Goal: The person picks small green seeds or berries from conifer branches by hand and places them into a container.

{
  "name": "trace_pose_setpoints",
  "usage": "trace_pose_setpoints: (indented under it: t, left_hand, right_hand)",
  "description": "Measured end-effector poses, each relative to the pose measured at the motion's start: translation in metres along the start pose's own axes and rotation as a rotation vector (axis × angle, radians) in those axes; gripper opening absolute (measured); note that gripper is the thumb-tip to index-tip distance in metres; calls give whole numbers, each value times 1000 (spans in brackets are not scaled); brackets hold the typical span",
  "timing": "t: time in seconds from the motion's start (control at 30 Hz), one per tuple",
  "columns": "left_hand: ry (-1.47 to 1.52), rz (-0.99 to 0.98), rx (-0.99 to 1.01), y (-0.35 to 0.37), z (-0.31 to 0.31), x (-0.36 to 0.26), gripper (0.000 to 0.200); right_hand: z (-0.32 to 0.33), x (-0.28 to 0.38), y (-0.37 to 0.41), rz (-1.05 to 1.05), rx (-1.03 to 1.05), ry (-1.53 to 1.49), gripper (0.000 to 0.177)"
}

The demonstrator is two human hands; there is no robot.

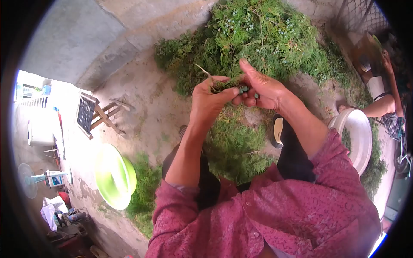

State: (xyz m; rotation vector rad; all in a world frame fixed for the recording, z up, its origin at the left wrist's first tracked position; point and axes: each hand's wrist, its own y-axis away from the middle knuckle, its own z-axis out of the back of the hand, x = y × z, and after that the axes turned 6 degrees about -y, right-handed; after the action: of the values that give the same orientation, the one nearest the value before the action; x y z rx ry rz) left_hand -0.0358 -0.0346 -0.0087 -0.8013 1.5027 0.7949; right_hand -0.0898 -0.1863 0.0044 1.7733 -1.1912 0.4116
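Note:
My left hand is closed on an evergreen sprig, its thumb pressed near several small blue-green cones. A bare stem end sticks out above that hand. Close beside it, my right hand has its thumb raised and its fingers curled around a few of the blue-green cones. Beyond both hands lies a large heap of evergreen branches, dotted with similar cones. Loose green sprigs are spread on the ground below my hands, between my legs.
A lime-green basin stands at left, near a folding stool. At right is a white bucket, with another person's leg beside it. A fan and assorted clutter are at far left. A concrete wall rises behind.

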Motion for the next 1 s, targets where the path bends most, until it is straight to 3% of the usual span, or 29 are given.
trace_pose_setpoints:
  t: [0.07, 0.17, 0.23, 0.33, 0.47, 0.53, 0.57, 0.63, 0.67, 0.73, 0.8, 0.87, 0.9, 0.97, 1.0]
  left_hand:
    - [-38, 160, 130, 0, -3, -4, 22]
    - [-86, 200, 203, -3, -2, 1, 20]
    - [-144, 216, 197, -4, 0, 4, 20]
    - [-156, 242, 201, -6, 2, 4, 19]
    - [-121, 230, 190, -2, -1, 0, 19]
    - [-139, 227, 159, -5, 0, 11, 19]
    - [-160, 225, 128, -7, 2, 17, 20]
    - [-142, 174, 132, -10, 5, 25, 21]
    - [-129, 129, 140, -11, 6, 28, 22]
    - [-53, 149, 156, -2, 0, 5, 22]
    - [25, 163, 175, 0, 0, 1, 22]
    - [-279, 156, -16, -6, 5, 19, 22]
    - [-268, 143, -17, -8, 8, 19, 22]
    - [115, 232, 141, -11, 20, 16, 21]
    - [125, 222, 140, -13, 25, 13, 21]
  right_hand:
    - [-3, -3, -1, 26, -51, 54, 72]
    - [0, -5, -4, -18, -72, 77, 76]
    - [2, -4, -2, -40, 23, 115, 83]
    - [0, -4, 2, -23, -74, 153, 93]
    - [2, -4, 3, -3, -26, 152, 91]
    - [6, -4, 2, -46, -64, 144, 75]
    - [9, -2, 3, -46, -63, 152, 75]
    - [14, 0, 2, 4, 203, 221, 49]
    - [16, -2, -1, 4, 202, 230, 49]
    - [19, -6, -5, 39, 157, 216, 26]
    - [17, -2, 0, 47, 165, 192, 23]
    - [16, 4, 10, 60, 170, 171, 21]
    - [16, 8, 19, 100, 144, 183, 23]
    - [29, 16, 36, 194, 129, 93, 28]
    - [46, 19, 46, 242, 140, -11, 30]
